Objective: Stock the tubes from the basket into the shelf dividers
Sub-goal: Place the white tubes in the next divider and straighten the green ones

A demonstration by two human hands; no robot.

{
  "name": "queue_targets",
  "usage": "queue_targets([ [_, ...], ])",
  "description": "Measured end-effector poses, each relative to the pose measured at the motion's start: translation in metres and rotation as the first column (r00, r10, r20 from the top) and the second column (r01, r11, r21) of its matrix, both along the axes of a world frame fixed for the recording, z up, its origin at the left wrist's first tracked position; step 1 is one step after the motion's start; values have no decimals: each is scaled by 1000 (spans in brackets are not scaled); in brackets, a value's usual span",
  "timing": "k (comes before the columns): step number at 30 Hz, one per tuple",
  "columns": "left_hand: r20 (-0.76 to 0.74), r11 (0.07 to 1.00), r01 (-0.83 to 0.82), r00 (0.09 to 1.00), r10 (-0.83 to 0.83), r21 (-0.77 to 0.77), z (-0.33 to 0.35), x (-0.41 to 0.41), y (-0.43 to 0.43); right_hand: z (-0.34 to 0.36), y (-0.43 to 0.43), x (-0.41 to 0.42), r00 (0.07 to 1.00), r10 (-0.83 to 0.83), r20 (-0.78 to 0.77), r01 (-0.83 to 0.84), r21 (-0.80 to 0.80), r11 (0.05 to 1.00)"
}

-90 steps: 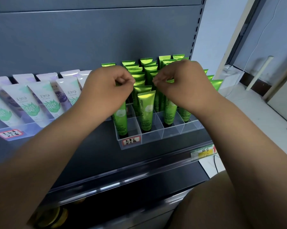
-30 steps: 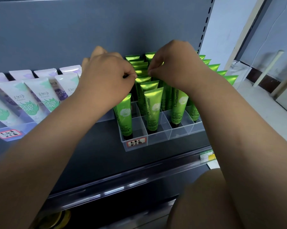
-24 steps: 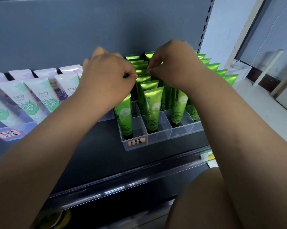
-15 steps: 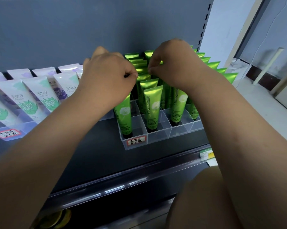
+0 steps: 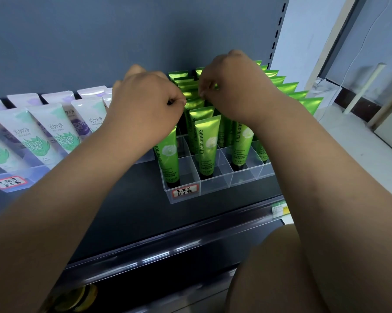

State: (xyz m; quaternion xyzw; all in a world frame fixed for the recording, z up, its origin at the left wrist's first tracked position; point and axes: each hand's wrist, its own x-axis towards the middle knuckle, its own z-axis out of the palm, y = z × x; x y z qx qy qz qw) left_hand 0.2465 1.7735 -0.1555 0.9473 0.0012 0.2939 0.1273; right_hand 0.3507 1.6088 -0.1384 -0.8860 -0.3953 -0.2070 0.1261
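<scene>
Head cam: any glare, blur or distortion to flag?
Head view: wide-angle skews the shelf upright; glare on the foil tops of the green tubes and streaks on the clear shelf-edge strip; lower shelf dark and soft; Chamomile print is legible.

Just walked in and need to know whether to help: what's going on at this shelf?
A person is stocking a shelf. The left hand and the right hand are both over the green tubes standing in the clear divider tray, fingertips pinching at tube tops in a middle row. White tubes lean in another tray to the left. No basket is in view.
</scene>
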Motion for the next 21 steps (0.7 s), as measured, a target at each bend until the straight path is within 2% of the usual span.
queue_targets([
  [10,-22,1000,17,1000,-17,-9,0,1,0,0,-1,-4,1000,-23,9,23,9,1000],
  [21,-16,999,28,999,-29,-47,-1,-1,-3,0,-8,-8,996,-51,-71,61,140,988],
])
